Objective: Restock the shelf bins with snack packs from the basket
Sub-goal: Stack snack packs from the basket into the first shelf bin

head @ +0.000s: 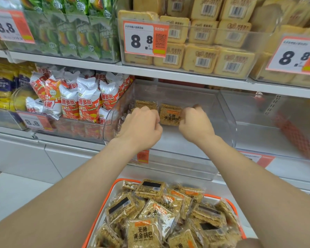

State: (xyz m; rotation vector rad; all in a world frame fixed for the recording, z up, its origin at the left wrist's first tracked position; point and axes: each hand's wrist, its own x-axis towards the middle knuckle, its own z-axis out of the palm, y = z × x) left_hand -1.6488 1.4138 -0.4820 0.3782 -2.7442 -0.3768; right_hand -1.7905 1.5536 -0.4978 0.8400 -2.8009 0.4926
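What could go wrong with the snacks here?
The pack that the right hand pinches stands on edge in the nearly bare bin; it may tip over once released. The basket is heaped high, so some could slide over its rim.

Bin (227, 122) on shelf, behind basket (104, 203).

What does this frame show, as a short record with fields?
left hand: inside the bin, fingers curled beside the pack; grip unclear
right hand: pinches the pack's right edge
pack: upright in the bin, label facing camera
basket: lowest in view, heaped with spare packs
left of bin: bags, red and white
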